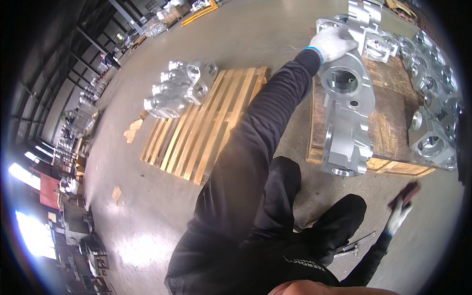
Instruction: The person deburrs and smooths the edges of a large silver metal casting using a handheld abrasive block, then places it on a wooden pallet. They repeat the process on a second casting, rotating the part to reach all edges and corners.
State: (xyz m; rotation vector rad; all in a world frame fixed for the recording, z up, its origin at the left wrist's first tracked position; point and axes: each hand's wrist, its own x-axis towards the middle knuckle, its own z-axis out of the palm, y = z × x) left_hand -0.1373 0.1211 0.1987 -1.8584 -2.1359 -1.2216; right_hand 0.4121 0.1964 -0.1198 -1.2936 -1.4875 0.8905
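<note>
The silver casting point(348, 118) stands at the left edge of the wooden platform point(393, 98), its long axis running from 12 to 6 o'clock. The left hand point(334, 43) is nearer, appearing to touch the 12 o'clock end with fingers bent; whether they grip it cannot be told. The right hand point(399, 215), fingers closed around a dark red cloth point(405, 193), is apart, with the casting towards its 11 o'clock.

Casting point(348, 118) — smooth metal (shiny), wooden pallet point(209, 129)
</note>
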